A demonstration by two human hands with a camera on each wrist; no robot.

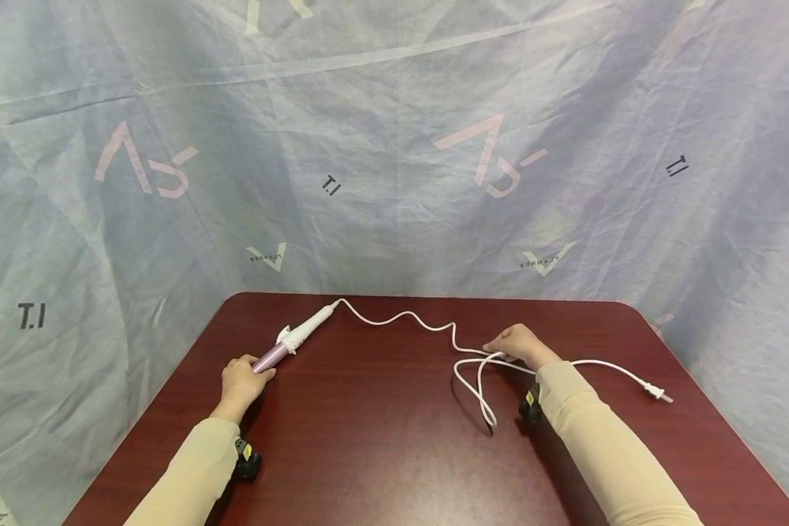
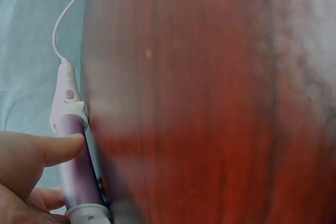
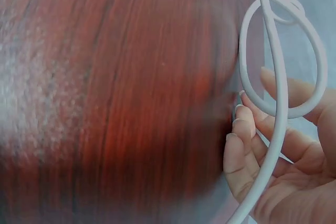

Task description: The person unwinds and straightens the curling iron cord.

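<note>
A curling iron with a purple barrel and white handle lies at the left of the table, its handle pointing away. My left hand grips the barrel near its tip; the left wrist view shows the thumb along the barrel. From the handle a white power cord runs right in waves. My right hand holds the cord near a loose loop, fingers curled. In the right wrist view the looped cord crosses in front of the right hand.
The dark red table has its far edge against a grey printed cloth. Right of my right hand, the cord ends in a two-pin plug. A small black camera is strapped to each wrist.
</note>
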